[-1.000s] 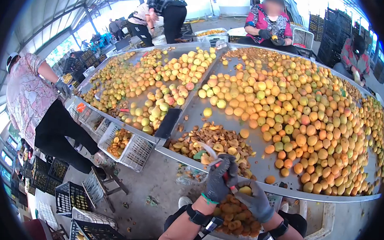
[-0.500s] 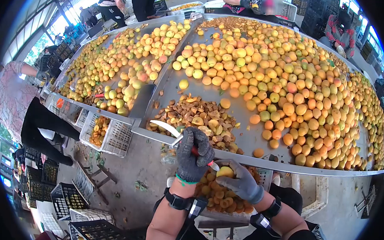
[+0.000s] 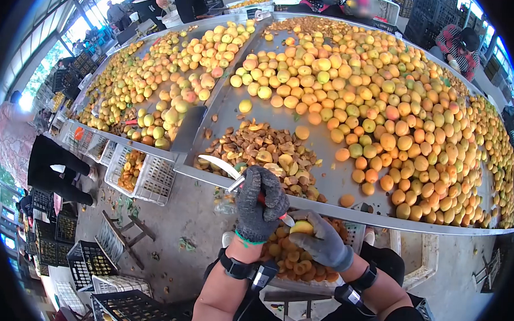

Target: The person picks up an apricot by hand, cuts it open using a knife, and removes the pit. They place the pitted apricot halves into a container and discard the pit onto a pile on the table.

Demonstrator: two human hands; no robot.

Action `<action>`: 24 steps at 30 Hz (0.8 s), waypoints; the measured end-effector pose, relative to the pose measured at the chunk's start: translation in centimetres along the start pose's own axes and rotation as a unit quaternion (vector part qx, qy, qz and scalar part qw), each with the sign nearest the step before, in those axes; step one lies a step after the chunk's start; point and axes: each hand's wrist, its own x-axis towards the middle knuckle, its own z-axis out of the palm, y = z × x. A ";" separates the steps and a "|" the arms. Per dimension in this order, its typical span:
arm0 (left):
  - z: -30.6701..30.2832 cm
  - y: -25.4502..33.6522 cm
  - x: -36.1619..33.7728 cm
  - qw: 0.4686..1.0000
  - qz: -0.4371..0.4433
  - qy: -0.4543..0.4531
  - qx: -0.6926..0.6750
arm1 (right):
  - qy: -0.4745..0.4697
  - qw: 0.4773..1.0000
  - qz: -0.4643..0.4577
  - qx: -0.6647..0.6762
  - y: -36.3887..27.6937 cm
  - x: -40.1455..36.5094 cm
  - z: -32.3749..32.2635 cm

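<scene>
while the left hand (image 3: 259,203) is fisted round a red-handled knife (image 3: 222,166), its lower tip points down-right into the apricot (image 3: 301,227), pinched in the right hand (image 3: 324,244) just beside, below the table (image 3: 380,218) edge.

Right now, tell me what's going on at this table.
A person in grey gloves works at the edge of a metal table heaped with loose fruit. The left hand grips a red-handled knife, its blade against an apricot held in the right hand. Below the hands sits a crate of cut pieces. A pile of pits lies on the table. Other people are around it.
</scene>
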 end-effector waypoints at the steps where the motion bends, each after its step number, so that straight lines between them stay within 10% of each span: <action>1: 0.1 0.0 -0.1 1.000 0.004 0.003 0.002 | 0.001 0.999 -0.019 -0.042 0.0 0.0 0.0; 15: 0.2 -0.2 -0.2 0.996 0.046 -0.019 0.081 | 0.067 0.979 -0.120 -0.153 1.0 0.0 1.5; 20: 0.0 -0.6 0.0 0.999 0.014 -0.019 0.031 | 0.058 0.984 0.101 0.137 -0.2 -0.5 1.8; 24: 0.6 -1.2 -0.1 0.994 0.008 0.014 0.111 | 0.060 0.972 0.100 0.203 0.6 -0.3 1.5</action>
